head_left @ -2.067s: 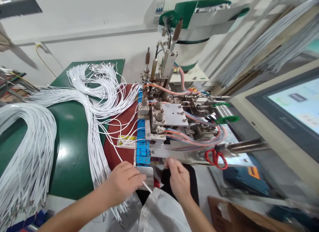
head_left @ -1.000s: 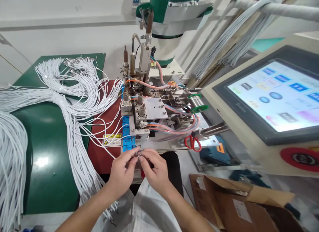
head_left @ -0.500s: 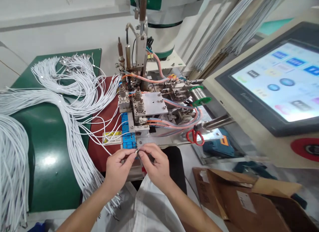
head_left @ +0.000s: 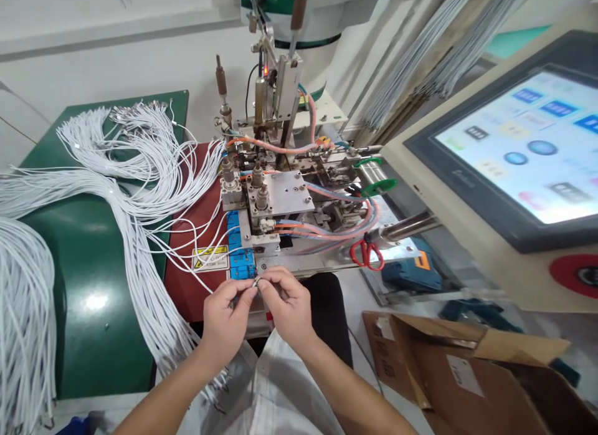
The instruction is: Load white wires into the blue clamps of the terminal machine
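Observation:
My left hand (head_left: 226, 320) and my right hand (head_left: 286, 304) meet in front of the machine's near edge, fingertips almost touching. Both pinch a small, pale, wire-like end between thumb and forefinger; its exact form is too small to make out. One white cable (head_left: 202, 282) runs from the bundle (head_left: 135, 267) towards my left hand, and the fingers hide where it goes. Just beyond the fingertips is a row of blue clamp blocks (head_left: 241, 263), where several white cables lead in from the left.
A machine with a metal plate (head_left: 287, 193), hoses and a wire spool (head_left: 372, 176) stands ahead. Red-handled scissors (head_left: 367, 254) hang at its right. A touchscreen panel (head_left: 523, 145) fills the upper right, above a cardboard box (head_left: 448, 379). Cable bundles cover much of the green table (head_left: 98, 335).
The machine's upright slide and its brown-handled rod have shifted to the right, and a small red light now shows there. My hands stay together at nearly the same spot.

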{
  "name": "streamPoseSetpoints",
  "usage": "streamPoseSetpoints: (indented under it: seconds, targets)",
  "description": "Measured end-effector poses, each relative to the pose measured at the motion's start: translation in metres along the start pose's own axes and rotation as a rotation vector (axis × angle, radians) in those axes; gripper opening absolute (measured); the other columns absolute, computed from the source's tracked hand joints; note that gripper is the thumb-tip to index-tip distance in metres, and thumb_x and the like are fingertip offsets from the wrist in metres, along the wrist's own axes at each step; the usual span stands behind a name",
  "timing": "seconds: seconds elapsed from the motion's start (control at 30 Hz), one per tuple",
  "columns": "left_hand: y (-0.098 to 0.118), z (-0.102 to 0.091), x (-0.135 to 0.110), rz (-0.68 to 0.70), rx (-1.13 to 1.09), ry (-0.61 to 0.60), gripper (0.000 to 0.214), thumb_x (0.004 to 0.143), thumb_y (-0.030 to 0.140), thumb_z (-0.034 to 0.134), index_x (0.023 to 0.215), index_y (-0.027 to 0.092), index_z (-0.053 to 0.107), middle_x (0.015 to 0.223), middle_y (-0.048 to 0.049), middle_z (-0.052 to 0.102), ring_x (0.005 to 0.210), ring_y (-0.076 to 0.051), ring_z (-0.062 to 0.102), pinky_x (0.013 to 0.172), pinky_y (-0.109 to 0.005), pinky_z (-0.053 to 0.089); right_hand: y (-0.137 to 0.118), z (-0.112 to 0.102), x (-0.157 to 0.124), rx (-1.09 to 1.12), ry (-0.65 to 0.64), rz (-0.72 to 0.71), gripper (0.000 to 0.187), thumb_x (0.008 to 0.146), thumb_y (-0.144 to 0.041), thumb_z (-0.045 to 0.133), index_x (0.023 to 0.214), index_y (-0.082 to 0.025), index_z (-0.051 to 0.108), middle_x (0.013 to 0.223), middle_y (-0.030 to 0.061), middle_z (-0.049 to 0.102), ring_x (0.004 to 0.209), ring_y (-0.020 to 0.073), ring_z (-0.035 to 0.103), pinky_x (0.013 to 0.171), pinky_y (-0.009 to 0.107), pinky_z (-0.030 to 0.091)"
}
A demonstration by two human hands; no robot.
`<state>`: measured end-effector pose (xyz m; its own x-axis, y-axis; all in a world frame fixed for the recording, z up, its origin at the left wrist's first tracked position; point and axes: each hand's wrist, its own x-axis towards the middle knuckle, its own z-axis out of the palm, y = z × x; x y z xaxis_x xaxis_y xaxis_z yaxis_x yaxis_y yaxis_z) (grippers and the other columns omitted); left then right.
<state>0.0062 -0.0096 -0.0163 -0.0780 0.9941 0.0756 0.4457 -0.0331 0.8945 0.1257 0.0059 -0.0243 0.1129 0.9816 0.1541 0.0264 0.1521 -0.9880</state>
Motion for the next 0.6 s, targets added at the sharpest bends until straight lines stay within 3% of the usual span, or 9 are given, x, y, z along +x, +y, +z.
streamPoseSetpoints:
  seconds: [0.17,0.6]
  targets:
    - [-0.001,0.0006,-0.0003,-0.154,-0.128,-0.027,0.017,0.079,0.028,0.056,0.08,0.016,0.067,0.078,-0.0045,0.068,0.072,-0.016,0.062,0.069,-0.026,0.05,0.0023,0.0059,-0.0006,0.064,0.012,0.073,0.012,0.075,-0.014,0.056,0.065,-0.018,0.061,0.067,0.0009,0.056,0.066,0.013,0.055,0.061,0.026,0.045]
    - [0.0026,-0.0073,0.0059,-0.275,-0.343,-0.124,0.017,0.077,0.029,0.058,0.078,0.014,0.065,0.069,-0.0019,0.064,0.065,-0.013,0.059,0.063,-0.022,0.049,0.0028,0.0073,0.0006,0.151,-0.018,0.124,0.012,0.074,-0.014,0.056,0.064,-0.018,0.061,0.066,-0.0001,0.055,0.065,0.0126,0.054,0.062,0.026,0.044]
